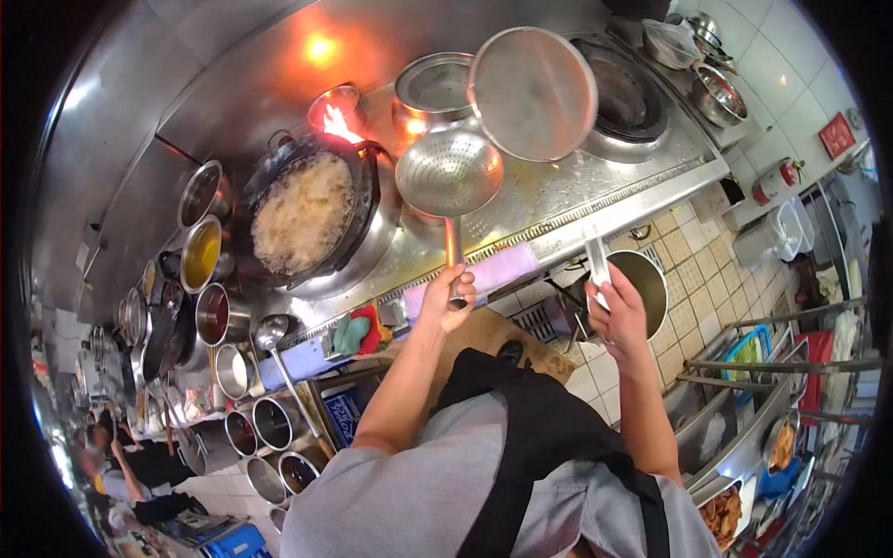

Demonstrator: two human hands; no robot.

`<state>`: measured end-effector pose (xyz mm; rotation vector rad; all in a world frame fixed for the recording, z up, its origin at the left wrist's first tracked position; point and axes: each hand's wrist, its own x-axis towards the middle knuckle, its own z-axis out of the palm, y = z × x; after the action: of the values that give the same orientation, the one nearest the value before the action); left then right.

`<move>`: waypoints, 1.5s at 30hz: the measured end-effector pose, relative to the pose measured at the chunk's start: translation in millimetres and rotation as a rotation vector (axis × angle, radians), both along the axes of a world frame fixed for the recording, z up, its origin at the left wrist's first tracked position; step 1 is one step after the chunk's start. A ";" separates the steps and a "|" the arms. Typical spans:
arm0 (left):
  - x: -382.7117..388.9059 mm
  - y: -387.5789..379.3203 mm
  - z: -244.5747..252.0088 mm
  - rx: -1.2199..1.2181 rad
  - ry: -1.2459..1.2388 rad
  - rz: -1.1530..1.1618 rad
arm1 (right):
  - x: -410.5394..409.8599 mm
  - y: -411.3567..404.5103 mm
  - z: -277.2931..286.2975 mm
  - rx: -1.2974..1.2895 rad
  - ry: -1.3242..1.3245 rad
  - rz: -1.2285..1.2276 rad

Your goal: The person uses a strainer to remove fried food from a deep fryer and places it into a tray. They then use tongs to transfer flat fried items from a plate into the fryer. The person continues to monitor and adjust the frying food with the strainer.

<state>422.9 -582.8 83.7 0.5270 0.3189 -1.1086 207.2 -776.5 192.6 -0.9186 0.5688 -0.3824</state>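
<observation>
My left hand (450, 296) grips the handle of a perforated metal strainer ladle (450, 174), its bowl raised over the steel range. My right hand (619, 314) is closed around a flat metal handle (597, 265). That handle points towards a round fine-mesh strainer (534, 94) over the range; their join is lost in glare. Left of the ladle, a black wok (366, 188) holds pale, thickly bubbling contents (303, 213). A flame (338, 124) rises at the wok's back right rim. Behind the ladle stands a lidded metal pot (432, 84), partly hidden.
A second dark wok (621, 91) sits at the range's right end. Metal pots with yellow (202, 257) and red (215, 314) liquids stand left. Folded cloths (363, 329) lie along the front edge. A large pot (645, 286) is beyond my right hand. Another person (129, 467) is far left.
</observation>
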 end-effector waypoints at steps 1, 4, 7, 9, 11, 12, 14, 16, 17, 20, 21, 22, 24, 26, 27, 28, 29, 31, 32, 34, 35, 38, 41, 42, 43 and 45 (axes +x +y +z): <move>0.0 -3.5 -6.4 -0.014 0.032 0.022 | 14.0 -1.1 -8.8 -0.014 -0.014 0.041; -1.2 -3.3 -32.7 -0.019 0.046 0.092 | 46.3 -3.2 -19.6 -0.098 0.032 0.031; -2.8 -5.5 -49.7 -0.015 0.057 0.111 | 74.5 -39.5 -45.5 -0.555 0.203 -0.097; -7.7 -4.9 -48.9 0.050 0.121 0.131 | 109.4 -65.9 -53.8 -0.958 0.360 -0.225; -15.7 -3.9 -65.2 0.011 0.170 0.056 | 146.8 -79.4 -45.1 -1.210 0.462 -0.305; -23.0 -3.9 -66.7 -0.018 0.189 0.014 | 163.3 -94.1 -53.8 -1.353 0.511 -0.298; -45.1 -4.8 -76.1 -0.106 0.235 -0.078 | 180.2 -135.9 -77.6 -1.493 0.626 -0.080; -67.6 7.6 -70.2 -0.097 0.178 -0.112 | 186.2 -150.7 -74.1 -1.496 0.695 0.033; -79.7 18.8 -68.9 -0.091 0.148 -0.132 | 171.8 -149.9 -74.2 -1.443 0.675 -0.008; -100.2 77.6 -147.2 0.000 0.042 -0.231 | 113.0 -139.2 -73.1 -1.291 0.538 -0.238; -107.9 98.7 -168.6 0.074 0.005 -0.256 | 79.4 -144.8 -88.6 -1.142 0.575 -0.306; -117.1 123.9 -188.1 0.284 -0.060 -0.285 | 45.2 -141.3 -96.4 -1.059 0.570 -0.393; -128.5 202.5 -251.1 0.594 -0.003 -0.318 | -40.7 -143.7 -136.7 -0.828 0.517 -0.557; -148.3 266.9 -272.6 0.959 -0.285 -0.594 | -112.6 -121.4 -153.0 -1.108 0.706 -0.701; -151.9 274.3 -250.5 1.050 -0.478 -0.802 | -159.7 -121.9 -180.1 -1.036 0.753 -0.779; -155.6 277.2 -221.6 1.085 -0.651 -0.962 | -187.6 -116.2 -190.6 -0.902 0.773 -0.809; -160.3 271.9 -189.5 1.112 -0.747 -1.044 | -216.2 -109.8 -198.8 -0.765 0.792 -0.844; -167.5 272.4 -169.0 1.167 -0.611 -0.901 | -242.5 -87.9 -179.7 -0.661 0.801 -0.827; -168.1 279.1 -172.3 1.191 -0.496 -0.774 | -251.1 -78.7 -180.3 -0.754 0.809 -0.814; -169.2 303.7 -169.5 1.240 -0.266 -0.475 | -234.4 -61.1 -176.3 -0.880 0.722 -0.725; -165.5 305.7 -175.0 1.234 -0.353 -0.551 | -217.1 -49.9 -169.1 -0.915 0.635 -0.655; -145.0 264.0 -181.7 1.113 -0.691 -0.808 | -145.2 -9.2 -160.7 -1.162 0.448 -0.428; -150.8 205.1 -167.2 1.094 -0.914 -0.797 | -61.3 35.1 -129.5 -1.190 0.252 -0.164; -153.1 192.5 -166.3 1.080 -1.054 -0.811 | -37.0 51.4 -113.0 -1.176 0.279 -0.073; -154.5 179.1 -164.3 1.066 -1.197 -0.823 | -11.8 61.9 -101.8 -1.165 0.363 0.030; -169.4 138.2 -130.2 0.931 -1.319 -0.766 | 27.3 72.0 -100.4 -1.259 0.446 0.054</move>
<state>253.6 -444.5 -46.5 2.1816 -0.6369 -1.0297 234.5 -704.5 92.2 -2.2634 0.6936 -0.4859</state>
